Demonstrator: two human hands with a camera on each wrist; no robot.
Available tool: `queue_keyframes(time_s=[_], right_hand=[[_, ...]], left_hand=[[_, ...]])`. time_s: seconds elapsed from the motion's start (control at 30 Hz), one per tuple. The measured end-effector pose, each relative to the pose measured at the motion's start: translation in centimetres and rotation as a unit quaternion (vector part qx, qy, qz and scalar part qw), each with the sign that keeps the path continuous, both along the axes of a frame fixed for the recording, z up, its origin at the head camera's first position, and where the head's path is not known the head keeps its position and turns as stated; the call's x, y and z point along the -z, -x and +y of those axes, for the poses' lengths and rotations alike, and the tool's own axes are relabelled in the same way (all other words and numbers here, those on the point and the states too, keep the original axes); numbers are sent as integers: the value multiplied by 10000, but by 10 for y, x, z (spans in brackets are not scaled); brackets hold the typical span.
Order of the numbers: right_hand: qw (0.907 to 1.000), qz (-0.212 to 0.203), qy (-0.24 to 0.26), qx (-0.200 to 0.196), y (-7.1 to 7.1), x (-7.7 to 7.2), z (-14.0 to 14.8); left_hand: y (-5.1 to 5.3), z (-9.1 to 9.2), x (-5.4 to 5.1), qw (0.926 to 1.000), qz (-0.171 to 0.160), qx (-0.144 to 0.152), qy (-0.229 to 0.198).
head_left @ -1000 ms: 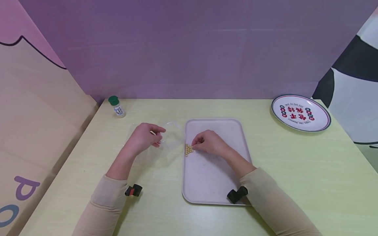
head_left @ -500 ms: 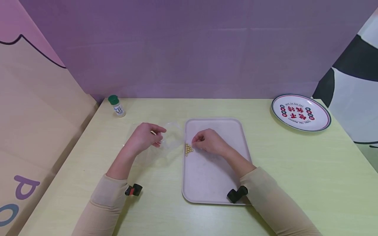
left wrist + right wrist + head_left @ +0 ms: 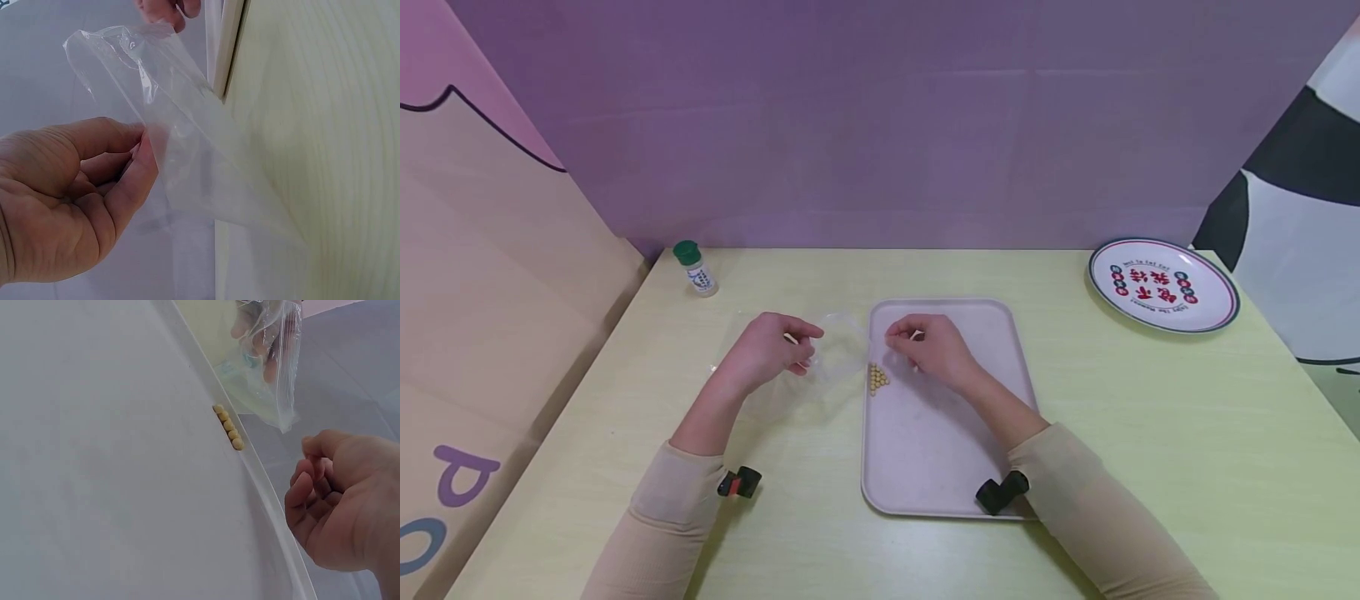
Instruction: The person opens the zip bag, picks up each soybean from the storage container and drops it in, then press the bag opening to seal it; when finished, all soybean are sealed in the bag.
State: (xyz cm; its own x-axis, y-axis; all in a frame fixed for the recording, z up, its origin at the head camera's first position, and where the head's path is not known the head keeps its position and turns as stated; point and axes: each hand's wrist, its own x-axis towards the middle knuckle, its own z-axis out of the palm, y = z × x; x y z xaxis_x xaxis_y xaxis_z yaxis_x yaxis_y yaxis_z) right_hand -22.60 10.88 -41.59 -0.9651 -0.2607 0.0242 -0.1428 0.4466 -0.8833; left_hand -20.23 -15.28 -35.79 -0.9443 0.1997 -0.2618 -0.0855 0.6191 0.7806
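Note:
My left hand [image 3: 769, 343] pinches the edge of a clear plastic bag [image 3: 181, 144] between thumb and fingers, left of the tray. The bag's mouth stands open towards the tray in the head view. Over the left part of the pale tray [image 3: 940, 467] is my right hand [image 3: 936, 346], thumb and forefinger tips together on a soybean that their tips mostly hide. Below it, several yellow soybeans [image 3: 877, 379] lie bunched against the tray's left rim. The right wrist view shows a row of these soybeans [image 3: 229, 428] along the rim.
A small jar with a green lid [image 3: 696, 268] stands at the table's back left. An oval plate with red lettering [image 3: 1163, 312] lies at the back right. A purple panel [image 3: 880, 125] rises behind the table [image 3: 1150, 433].
My right hand has lifted from the soybeans, away from me, with its fingertips still together. The left hand keeps its hold on the plastic bag in nearly the same place.

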Motion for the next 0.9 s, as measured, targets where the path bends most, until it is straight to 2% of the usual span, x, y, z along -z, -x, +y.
queue_keyframes(time_s=[0.17, 0.43, 0.9], right_hand=[[9998, 24, 173, -46, -2, -3, -1], [9988, -21, 347, -340, -4, -5, -2], [9967, -169, 422, -670, -7, -5, -2]], left_hand=[[1, 0, 0, 10000, -2, 8, -5], [1, 0, 1, 10000, 10, 3, -12], [1, 1, 1, 10000, 36, 44, -12]])
